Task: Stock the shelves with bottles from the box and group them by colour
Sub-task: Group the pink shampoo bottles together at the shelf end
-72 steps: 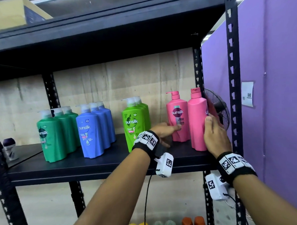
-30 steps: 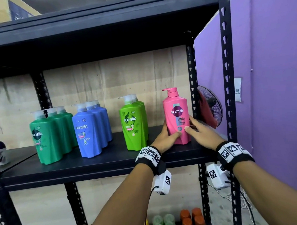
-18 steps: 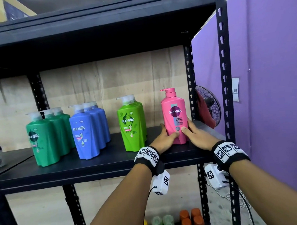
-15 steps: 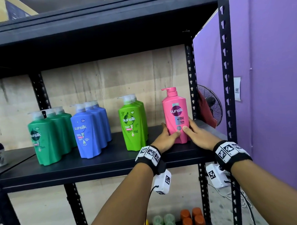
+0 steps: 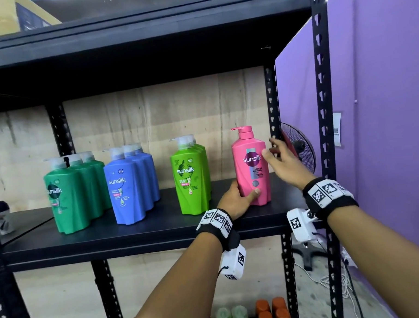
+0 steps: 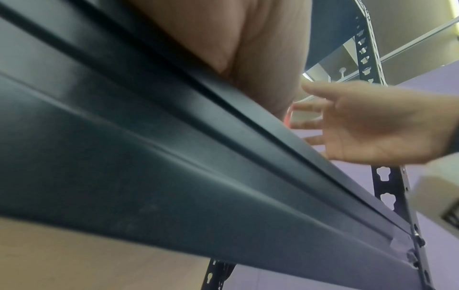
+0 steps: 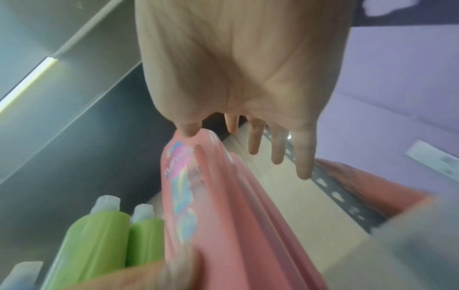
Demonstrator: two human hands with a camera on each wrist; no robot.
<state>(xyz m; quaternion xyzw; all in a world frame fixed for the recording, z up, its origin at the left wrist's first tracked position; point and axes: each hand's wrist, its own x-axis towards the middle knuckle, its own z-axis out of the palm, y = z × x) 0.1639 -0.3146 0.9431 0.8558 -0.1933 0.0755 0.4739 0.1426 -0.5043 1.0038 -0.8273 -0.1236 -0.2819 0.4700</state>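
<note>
The right hand (image 5: pixel 284 164), released since a moment ago, is lifting off the pink Sunsilk bottle (image 5: pixel 251 166); the left hand (image 5: pixel 236 201) is still grasping its base, squaring the pink group.

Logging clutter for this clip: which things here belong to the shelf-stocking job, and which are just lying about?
Part of the job:
- pink bottles, left hand gripping the front one
- right hand, open beside them
- light green bottles
- blue bottles
- dark green bottles
- shelf

Lying about:
- fan
- roll-on deodorant
- purple partition
</note>
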